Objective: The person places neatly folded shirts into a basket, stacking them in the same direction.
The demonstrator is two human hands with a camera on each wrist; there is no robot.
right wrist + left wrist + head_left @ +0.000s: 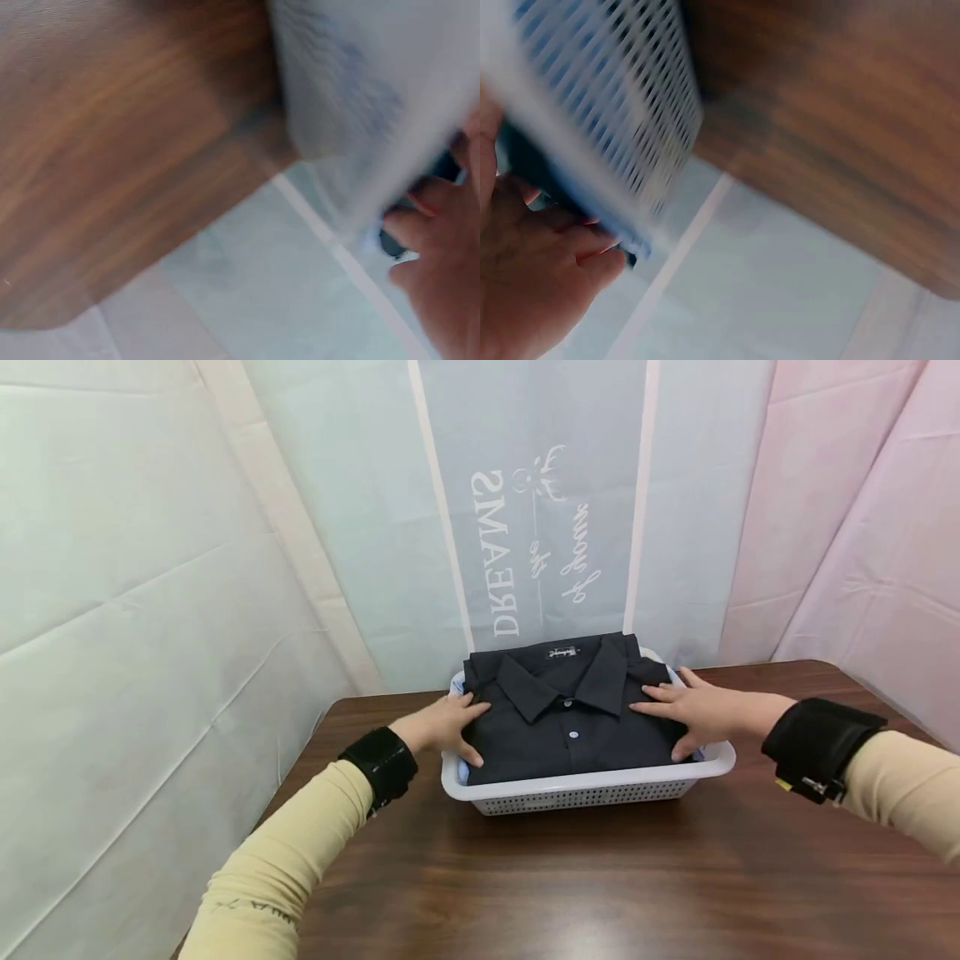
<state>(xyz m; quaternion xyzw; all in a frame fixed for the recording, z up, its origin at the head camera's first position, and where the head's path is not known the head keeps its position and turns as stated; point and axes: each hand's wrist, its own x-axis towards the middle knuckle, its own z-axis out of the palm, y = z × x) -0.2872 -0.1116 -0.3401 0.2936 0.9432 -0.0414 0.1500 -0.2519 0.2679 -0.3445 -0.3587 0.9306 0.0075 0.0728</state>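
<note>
A folded black collared shirt (570,718) lies on top of a white perforated basket (585,779) at the far middle of the wooden table (600,877). My left hand (442,727) rests on the shirt's left edge, fingers spread flat on the cloth and thumb along its side. On the right edge my right hand (693,710) lies the same way. The blurred left wrist view shows the basket wall (607,97), a strip of dark cloth (525,161) and my left hand (532,285). The right wrist view shows my right hand (442,270) by the basket (360,97).
Pale fabric panels wall the table in, with a printed grey panel (536,527) right behind the basket. A light blue layer (463,770) peeks out under the shirt. The tabletop (832,112) ends close behind the basket.
</note>
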